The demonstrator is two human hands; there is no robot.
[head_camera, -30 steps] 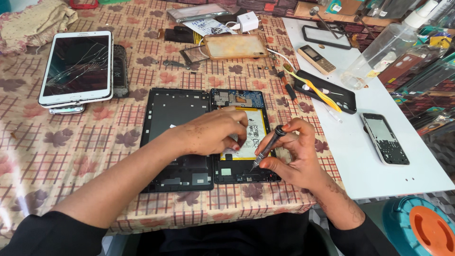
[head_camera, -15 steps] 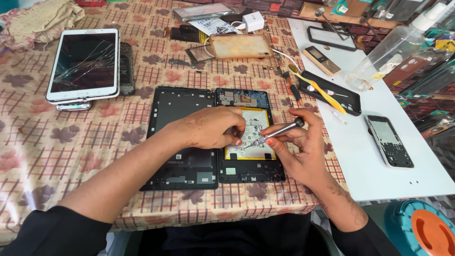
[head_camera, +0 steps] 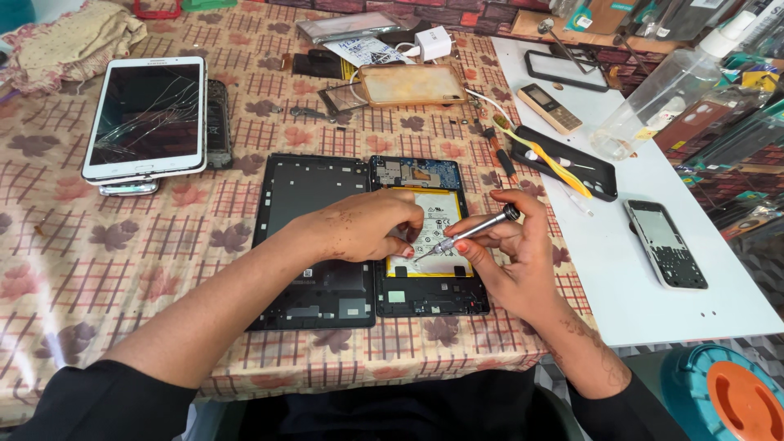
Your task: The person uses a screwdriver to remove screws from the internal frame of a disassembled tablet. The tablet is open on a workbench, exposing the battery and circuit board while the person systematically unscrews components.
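Right hand (head_camera: 510, 261) pinching screwdriver (head_camera: 469, 233), tip on battery (head_camera: 433, 224); left hand (head_camera: 359, 229) curled, resting on opened tablet (head_camera: 314, 245).

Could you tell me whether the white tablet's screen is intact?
No, the white tablet at the table's far left shows cracks spreading across its dark screen.

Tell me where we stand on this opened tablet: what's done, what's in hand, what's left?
Done: the back cover is off and lies beside the opened tablet, battery exposed. In hand: the right hand holds a screwdriver, its tip over the battery, beside the left hand. Left: the battery is still seated and the cover still off.
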